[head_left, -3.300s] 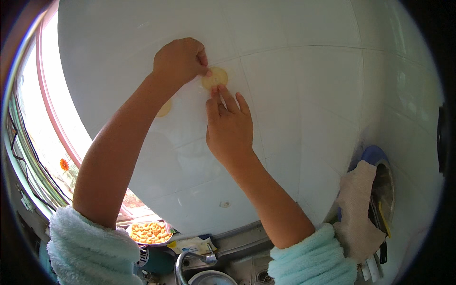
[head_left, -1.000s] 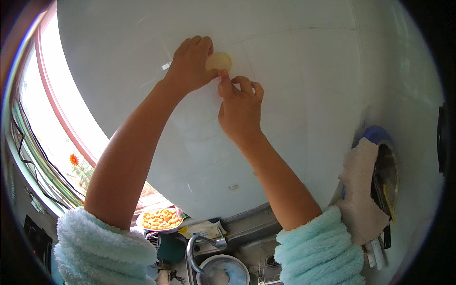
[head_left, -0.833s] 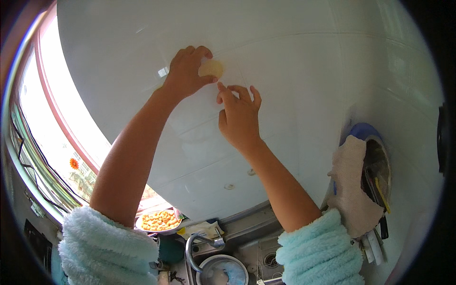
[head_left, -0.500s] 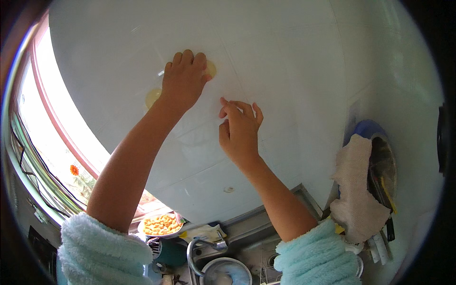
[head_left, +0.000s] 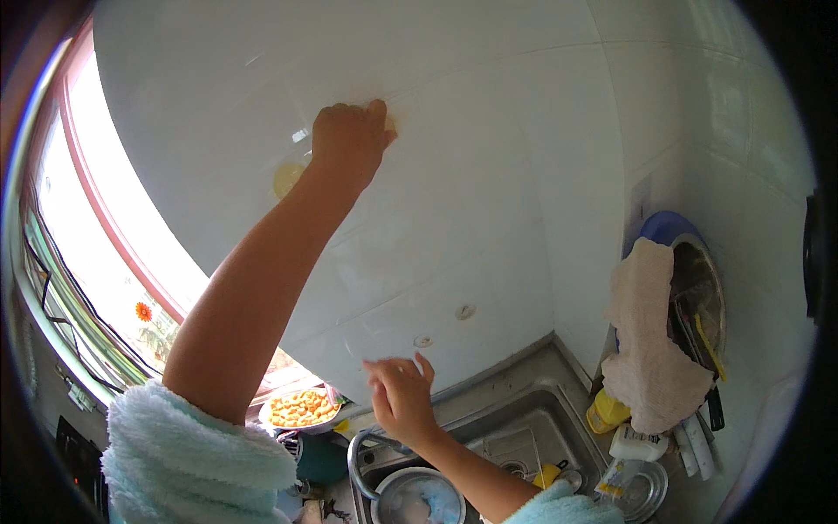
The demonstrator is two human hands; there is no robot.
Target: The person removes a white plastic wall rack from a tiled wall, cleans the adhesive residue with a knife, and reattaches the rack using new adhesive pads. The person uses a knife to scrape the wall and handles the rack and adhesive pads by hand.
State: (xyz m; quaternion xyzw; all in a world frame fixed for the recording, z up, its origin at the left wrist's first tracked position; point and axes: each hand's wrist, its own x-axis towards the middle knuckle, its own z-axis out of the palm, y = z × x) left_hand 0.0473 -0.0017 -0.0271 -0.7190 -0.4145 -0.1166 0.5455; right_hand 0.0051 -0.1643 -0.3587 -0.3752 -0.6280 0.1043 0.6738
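My left hand (head_left: 349,144) is raised to the white tiled wall (head_left: 463,201), its fingers curled over a pale yellow round patch (head_left: 390,127) that shows only at the thumb side. What the fingers grip there is hidden. A second yellow round patch (head_left: 286,179) is on the wall by my left wrist, with a small shiny clear piece (head_left: 300,136) above it. Lower down, my right hand (head_left: 403,397) holds nothing, its fingers apart, in front of the wall above the sink tap (head_left: 353,467). Two small greyish marks (head_left: 465,311) are on the wall above that hand.
Below lies a steel sink (head_left: 567,410) with a metal basin (head_left: 419,498) in it. A bowl of orange pieces (head_left: 301,409) stands by the bright window at left. At right, a beige cloth (head_left: 650,341) hangs over a rack with utensils, above bottles (head_left: 637,444).
My right hand has dropped from mid-wall to just above the tap. My left hand's fingers have curled in tighter at the same spot on the wall.
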